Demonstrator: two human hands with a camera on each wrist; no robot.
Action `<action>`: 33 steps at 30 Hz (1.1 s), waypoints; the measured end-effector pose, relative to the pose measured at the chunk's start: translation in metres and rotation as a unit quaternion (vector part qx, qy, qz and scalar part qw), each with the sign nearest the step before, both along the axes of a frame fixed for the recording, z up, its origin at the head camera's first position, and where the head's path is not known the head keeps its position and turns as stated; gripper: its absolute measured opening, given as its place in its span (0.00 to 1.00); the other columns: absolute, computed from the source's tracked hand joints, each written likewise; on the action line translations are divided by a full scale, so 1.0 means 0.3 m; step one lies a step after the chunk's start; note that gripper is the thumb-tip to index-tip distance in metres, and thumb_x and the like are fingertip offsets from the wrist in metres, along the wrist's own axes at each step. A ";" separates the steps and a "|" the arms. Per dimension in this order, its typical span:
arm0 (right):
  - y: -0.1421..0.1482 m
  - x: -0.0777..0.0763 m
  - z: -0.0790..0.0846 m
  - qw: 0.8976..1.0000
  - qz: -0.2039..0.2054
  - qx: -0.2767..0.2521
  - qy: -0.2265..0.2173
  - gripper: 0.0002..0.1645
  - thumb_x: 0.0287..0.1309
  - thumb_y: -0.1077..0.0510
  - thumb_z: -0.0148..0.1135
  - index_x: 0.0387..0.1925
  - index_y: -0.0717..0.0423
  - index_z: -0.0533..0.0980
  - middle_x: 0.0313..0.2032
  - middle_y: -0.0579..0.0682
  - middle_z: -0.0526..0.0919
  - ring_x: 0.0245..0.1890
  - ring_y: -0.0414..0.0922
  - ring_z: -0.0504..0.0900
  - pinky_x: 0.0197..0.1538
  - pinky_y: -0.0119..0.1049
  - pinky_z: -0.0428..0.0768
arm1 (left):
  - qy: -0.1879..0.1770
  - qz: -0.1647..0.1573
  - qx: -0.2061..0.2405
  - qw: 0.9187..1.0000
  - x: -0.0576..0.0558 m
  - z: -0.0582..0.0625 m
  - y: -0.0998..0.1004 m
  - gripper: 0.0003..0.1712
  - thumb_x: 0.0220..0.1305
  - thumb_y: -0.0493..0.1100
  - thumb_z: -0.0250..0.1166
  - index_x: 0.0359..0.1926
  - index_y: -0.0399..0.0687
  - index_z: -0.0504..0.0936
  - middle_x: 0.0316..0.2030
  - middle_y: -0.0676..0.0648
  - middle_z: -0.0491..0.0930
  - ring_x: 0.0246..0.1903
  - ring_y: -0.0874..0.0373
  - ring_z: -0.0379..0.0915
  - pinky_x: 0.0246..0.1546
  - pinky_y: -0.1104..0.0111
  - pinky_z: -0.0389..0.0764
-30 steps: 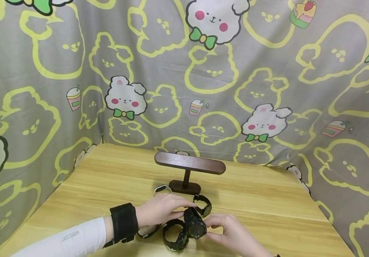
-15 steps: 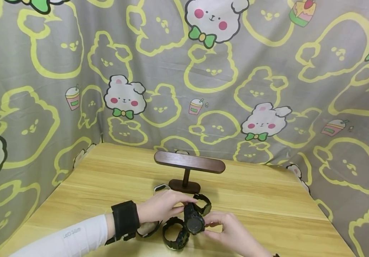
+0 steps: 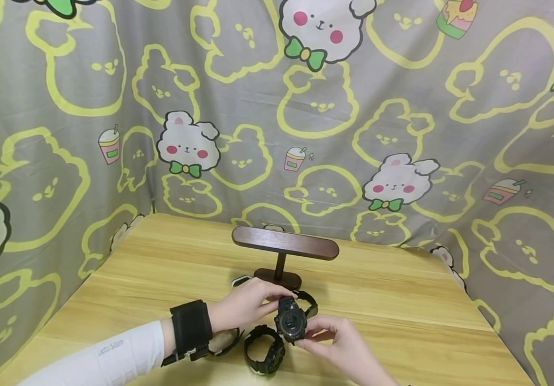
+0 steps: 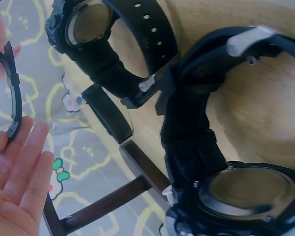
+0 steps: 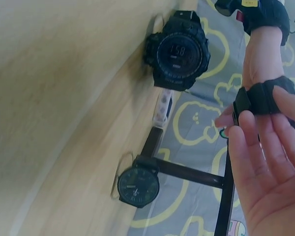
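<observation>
Closest to us, a chunky watch [image 3: 273, 358] sits on edge on the worktop [image 3: 378, 281], its loop facing up, with a slim dark band [image 3: 223, 354] over to its left. Right behind comes the held watch [image 3: 290, 323], and here's the key: it's between both grips, its long axis running near to far, case at the near end! The left grip [image 3: 244, 305] has the far strap end pinched, thumb to fingers; the right grip [image 3: 338, 341] grasps the case from the right. Neither is nearer; both are on it.

Now look past them: another black watch [image 3: 313, 307] stands just beyond, partly hidden, so pushing straight ahead would, I'd judge, run into it. A pale-edged band [image 3: 239, 280] lies left of the base of the wooden stand [image 3: 286, 243]. That stand's bar runs left to right, crosswise to the strap! Bare wood stretches off to the right and left, and the far edge meets the patterned curtain [image 3: 315, 96].
</observation>
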State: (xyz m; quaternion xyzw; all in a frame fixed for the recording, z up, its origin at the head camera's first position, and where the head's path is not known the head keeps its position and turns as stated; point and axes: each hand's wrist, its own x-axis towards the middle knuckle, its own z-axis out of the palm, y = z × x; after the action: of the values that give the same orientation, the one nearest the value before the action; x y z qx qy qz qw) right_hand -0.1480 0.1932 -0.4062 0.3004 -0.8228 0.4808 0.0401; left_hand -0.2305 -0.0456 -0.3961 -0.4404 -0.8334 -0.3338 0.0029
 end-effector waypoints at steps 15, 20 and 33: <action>-0.037 0.024 0.006 0.991 -0.080 -0.028 -0.105 0.10 0.58 0.57 0.75 0.35 0.62 0.86 0.34 0.54 0.89 0.36 0.27 0.86 0.42 0.28 0.87 | -0.004 0.025 -0.008 1.000 0.000 0.008 0.026 0.14 0.70 0.30 0.61 0.51 0.40 0.87 0.34 0.49 0.90 0.21 0.76 0.63 0.25 0.82 0.68; -0.048 0.024 -0.002 0.985 -0.101 -0.047 -0.130 0.11 0.58 0.59 0.74 0.36 0.65 0.85 0.35 0.57 0.89 0.36 0.27 0.86 0.42 0.27 0.88 | -0.002 0.034 -0.011 0.999 -0.006 0.013 0.032 0.12 0.69 0.30 0.61 0.48 0.40 0.88 0.34 0.49 0.91 0.24 0.76 0.68 0.28 0.82 0.72; -0.096 0.047 0.005 0.948 -0.263 -0.102 -0.146 0.16 0.52 0.60 0.78 0.44 0.60 0.87 0.42 0.57 0.92 0.38 0.35 0.91 0.43 0.24 0.87 | -0.024 0.085 0.000 0.996 -0.011 0.027 0.034 0.12 0.68 0.31 0.61 0.46 0.39 0.88 0.30 0.48 0.88 0.17 0.73 0.62 0.20 0.80 0.64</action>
State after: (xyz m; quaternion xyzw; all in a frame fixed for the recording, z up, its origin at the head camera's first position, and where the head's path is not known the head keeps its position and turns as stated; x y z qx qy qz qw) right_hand -0.1339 0.1644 -0.4047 -0.0062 -0.8160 0.5731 0.0751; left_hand -0.2338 -0.0355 -0.3881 -0.3596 -0.8679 -0.3426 0.0112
